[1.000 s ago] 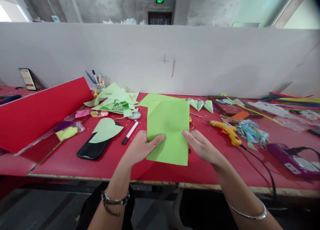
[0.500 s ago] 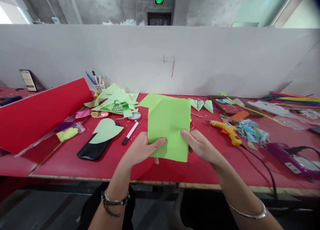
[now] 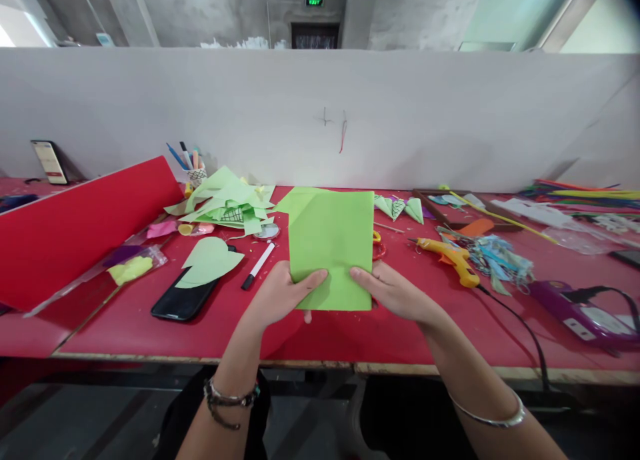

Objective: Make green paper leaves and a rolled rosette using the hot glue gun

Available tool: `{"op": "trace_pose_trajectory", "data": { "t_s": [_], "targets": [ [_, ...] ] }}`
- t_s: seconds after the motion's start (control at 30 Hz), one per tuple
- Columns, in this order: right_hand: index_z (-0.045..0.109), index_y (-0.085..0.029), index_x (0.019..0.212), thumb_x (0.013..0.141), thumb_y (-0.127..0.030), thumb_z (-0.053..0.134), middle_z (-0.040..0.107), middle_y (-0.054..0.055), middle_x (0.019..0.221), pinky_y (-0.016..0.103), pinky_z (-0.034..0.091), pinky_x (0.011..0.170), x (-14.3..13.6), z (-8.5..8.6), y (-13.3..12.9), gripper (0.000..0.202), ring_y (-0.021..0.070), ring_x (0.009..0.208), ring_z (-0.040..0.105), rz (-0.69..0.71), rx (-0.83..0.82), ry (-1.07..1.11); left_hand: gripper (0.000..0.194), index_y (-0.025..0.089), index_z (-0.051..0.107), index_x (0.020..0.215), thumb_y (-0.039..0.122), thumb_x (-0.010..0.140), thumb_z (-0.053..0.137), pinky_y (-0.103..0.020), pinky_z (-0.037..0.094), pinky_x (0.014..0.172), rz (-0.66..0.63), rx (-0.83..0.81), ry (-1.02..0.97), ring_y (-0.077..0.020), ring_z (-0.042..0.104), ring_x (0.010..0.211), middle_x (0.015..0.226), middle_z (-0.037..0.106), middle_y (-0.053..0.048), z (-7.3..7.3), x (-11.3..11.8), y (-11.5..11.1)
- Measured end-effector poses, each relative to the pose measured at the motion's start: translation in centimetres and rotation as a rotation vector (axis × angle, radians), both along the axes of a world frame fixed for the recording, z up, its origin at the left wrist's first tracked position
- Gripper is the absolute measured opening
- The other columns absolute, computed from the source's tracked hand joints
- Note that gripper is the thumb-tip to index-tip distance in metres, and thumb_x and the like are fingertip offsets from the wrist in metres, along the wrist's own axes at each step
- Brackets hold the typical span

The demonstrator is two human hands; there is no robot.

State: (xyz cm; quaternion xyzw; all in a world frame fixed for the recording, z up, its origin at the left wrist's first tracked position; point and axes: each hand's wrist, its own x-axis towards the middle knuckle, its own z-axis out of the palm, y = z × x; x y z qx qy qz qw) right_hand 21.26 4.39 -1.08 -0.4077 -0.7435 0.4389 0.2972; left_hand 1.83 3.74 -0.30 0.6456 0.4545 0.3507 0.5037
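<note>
A rectangle of bright green paper (image 3: pixel 331 237), seemingly folded, is held upright above the near part of the table. My left hand (image 3: pixel 285 290) grips its lower left edge, thumb on the front and fingers behind. My right hand (image 3: pixel 395 288) pinches the lower right side the same way, the thumb lying flat on the front. Most of the fingers are hidden behind the sheet. Scissors with yellow and red handles (image 3: pixel 379 249) peek out past the paper's right edge. Another green sheet (image 3: pixel 286 203) lies on the table behind it.
Left of my hands are a marker (image 3: pixel 258 265), a black phone (image 3: pixel 183 300) with a pale green heart-shaped cutout (image 3: pixel 210 262), and green paper scraps (image 3: pixel 225 200). A yellow glue gun (image 3: pixel 453 257) with its cord, yarn bits (image 3: pixel 503 257) and a purple power strip (image 3: pixel 580 313) lie right.
The green paper has straightened from a slight tilt, its lower edge now level. My right hand has shifted inward and slightly down along it. The view has moved slightly.
</note>
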Motion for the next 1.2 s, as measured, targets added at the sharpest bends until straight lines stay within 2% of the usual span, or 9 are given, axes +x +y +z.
{"op": "trace_pose_trajectory", "data": {
  "t_s": [0.1, 0.17, 0.4, 0.57, 0.77, 0.97, 1.1, 1.2],
  "targets": [
    [0.045, -0.016, 0.047, 0.084, -0.050, 0.032, 0.042, -0.002, 0.041, 0.019, 0.036, 0.046, 0.3, 0.3, 0.0, 0.052, 0.0063, 0.041, 0.041, 0.009, 0.019, -0.167, 0.026, 0.015, 0.057, 0.079, 0.041, 0.074, 0.054, -0.018, 0.038, 0.032, 0.033, -0.021, -0.008, -0.0067, 0.047, 0.030, 0.053, 0.058, 0.004, 0.0, 0.0, 0.2],
    [0.039, -0.017, 0.042, 0.083, -0.051, 0.034, 0.037, -0.004, 0.038, 0.019, 0.033, 0.044, 0.5, 0.5, 0.0, 0.053, 0.0052, 0.038, 0.036, 0.008, 0.057, -0.205, 0.027, 0.015, 0.056, 0.077, 0.041, 0.074, 0.055, -0.017, 0.038, 0.032, 0.034, -0.026, -0.008, -0.0067, 0.048, 0.030, 0.052, 0.058, 0.004, -0.1, 0.0, 0.3],
    [0.047, -0.015, 0.046, 0.083, -0.051, 0.035, 0.048, -0.001, 0.042, 0.019, 0.034, 0.045, 1.1, 0.4, 0.4, 0.053, 0.0064, 0.041, 0.044, 0.066, 0.034, -0.166, 0.034, 0.012, 0.059, 0.080, 0.046, 0.073, 0.055, -0.021, 0.043, 0.038, 0.072, -0.019, 0.003, -0.0105, 0.052, 0.035, 0.054, 0.061, 0.001, -0.4, 0.1, 0.5],
    [0.048, -0.015, 0.044, 0.082, -0.049, 0.039, 0.048, -0.001, 0.041, 0.019, 0.033, 0.044, 1.6, 0.3, 0.7, 0.052, 0.0054, 0.039, 0.042, 0.071, 0.050, -0.166, 0.039, 0.012, 0.063, 0.086, 0.048, 0.072, 0.054, -0.022, 0.045, 0.042, 0.097, 0.003, 0.020, -0.0136, 0.057, 0.042, 0.053, 0.063, -0.001, -0.7, 0.2, 0.8],
    [0.049, -0.014, 0.052, 0.082, -0.043, 0.044, 0.049, -0.002, 0.046, 0.019, 0.034, 0.047, 1.9, 0.3, 0.9, 0.042, 0.0057, 0.043, 0.043, 0.044, 0.125, -0.163, 0.037, 0.011, 0.061, 0.086, 0.045, 0.073, 0.055, -0.023, 0.045, 0.040, 0.098, -0.012, -0.049, -0.0112, 0.053, 0.036, 0.060, 0.066, -0.002, -0.6, 0.2, 0.7],
    [0.048, -0.015, 0.055, 0.082, -0.039, 0.044, 0.050, -0.002, 0.050, 0.019, 0.035, 0.050, 1.6, 0.7, 0.8, 0.037, 0.0070, 0.048, 0.046, -0.013, 0.169, -0.104, 0.035, 0.013, 0.061, 0.090, 0.044, 0.073, 0.056, -0.023, 0.048, 0.042, 0.186, -0.002, -0.100, -0.0109, 0.054, 0.037, 0.067, 0.067, -0.002, -0.5, 0.6, 0.6],
    [0.049, -0.015, 0.060, 0.084, -0.035, 0.042, 0.051, -0.002, 0.054, 0.020, 0.036, 0.053, 1.8, 1.2, 0.6, 0.033, 0.0078, 0.052, 0.048, 0.013, 0.194, -0.128, 0.034, 0.013, 0.062, 0.088, 0.043, 0.074, 0.056, -0.022, 0.047, 0.041, 0.231, 0.030, -0.107, -0.0106, 0.054, 0.037, 0.062, 0.066, -0.002, -0.7, 0.7, 0.6],
    [0.048, -0.015, 0.059, 0.085, -0.033, 0.041, 0.049, -0.002, 0.053, 0.020, 0.035, 0.052, 1.9, 1.5, 0.4, 0.032, 0.0074, 0.051, 0.047, 0.016, 0.230, -0.143, 0.038, 0.013, 0.061, 0.092, 0.045, 0.074, 0.055, -0.023, 0.047, 0.040, 0.229, 0.028, -0.097, -0.0115, 0.054, 0.038, 0.068, 0.068, -0.004, -1.0, 0.7, 0.7]
  ]
}}
